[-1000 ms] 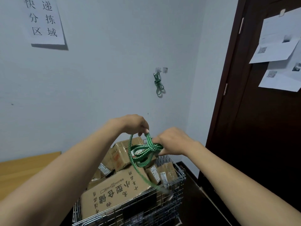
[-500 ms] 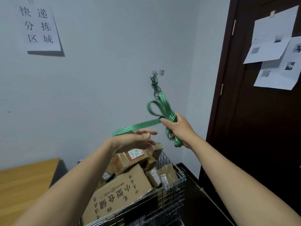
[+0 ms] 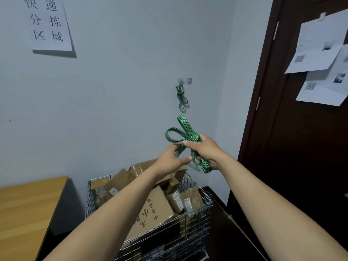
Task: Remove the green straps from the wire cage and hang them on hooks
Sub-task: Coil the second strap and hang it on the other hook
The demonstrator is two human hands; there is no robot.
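My right hand (image 3: 204,152) grips a folded green strap (image 3: 185,133) in mid-air above the wire cage (image 3: 195,221); loops stick up from my fist and an end hangs below it. My left hand (image 3: 172,159) is just left of it, thumb and fingers pinching a part of the same strap. A second green strap (image 3: 181,97) hangs coiled on the left of two small wall hooks (image 3: 185,81). The right hook is bare. The cage is full of cardboard parcels.
A wooden table (image 3: 28,206) stands at the lower left beside the cage. A dark door (image 3: 301,129) with taped papers (image 3: 320,53) is on the right. A paper sign (image 3: 48,23) hangs on the wall at upper left.
The strap was lifted out of the cage and gathered into my right hand. My left hand, open half a second ago, has closed in and now pinches the strap beside my right hand.
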